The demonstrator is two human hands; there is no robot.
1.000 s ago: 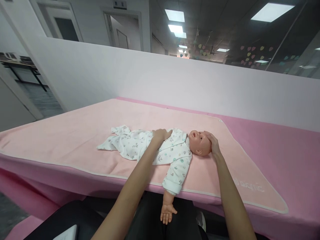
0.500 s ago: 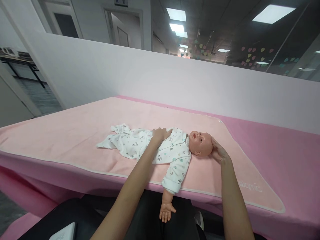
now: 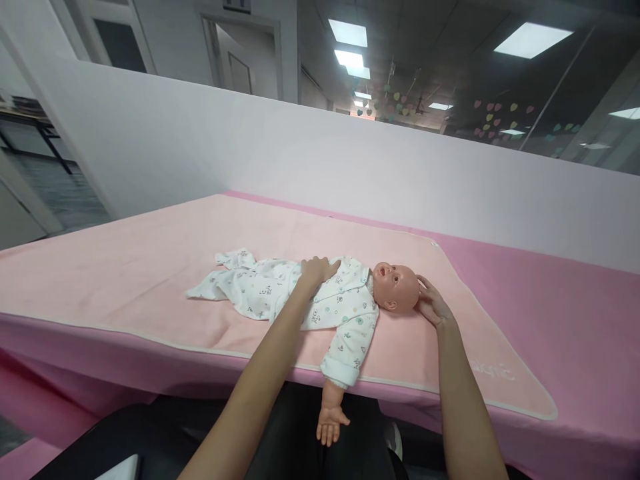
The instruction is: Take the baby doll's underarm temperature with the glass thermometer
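Note:
A baby doll (image 3: 345, 303) in a white printed outfit lies on its back, its head to the right and its trouser legs to the left. My left hand (image 3: 319, 271) rests on the doll's belly with the fingers laid over the cloth, not gripping. At the crown of the doll's bald head (image 3: 397, 288) is my right hand (image 3: 431, 300), open and slightly curved, its fingertips against or just behind the head. One bare doll hand (image 3: 331, 423) hangs past the table's front edge, palm up. The doll's other arm is not visible.
A light pink mat (image 3: 150, 267) with a pale border lies under the doll, over a darker pink table cover (image 3: 590, 320). A low white partition (image 3: 300, 160) runs along the back. My dark-clothed legs are below the front edge, beside a white object (image 3: 120, 469).
My right hand has loosened a little around the crown, its fingers less over the head. The left hand stays on the belly. The whole view has shifted slightly.

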